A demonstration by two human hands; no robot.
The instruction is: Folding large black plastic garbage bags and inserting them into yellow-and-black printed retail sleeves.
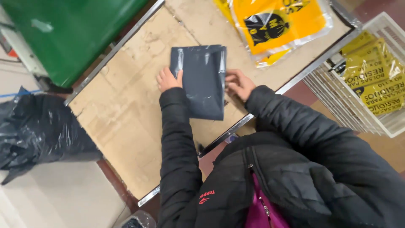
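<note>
— Where is the folded stack of black plastic bags (201,80)?

— Flat on your cardboard-covered worktop (126,109), between your hands. Your left hand (168,79) presses its left edge, fingers together; your right hand (238,83) pinches the right edge.

— Nearby?

— Yellow bag packs (278,23) lie beyond it.
</note>
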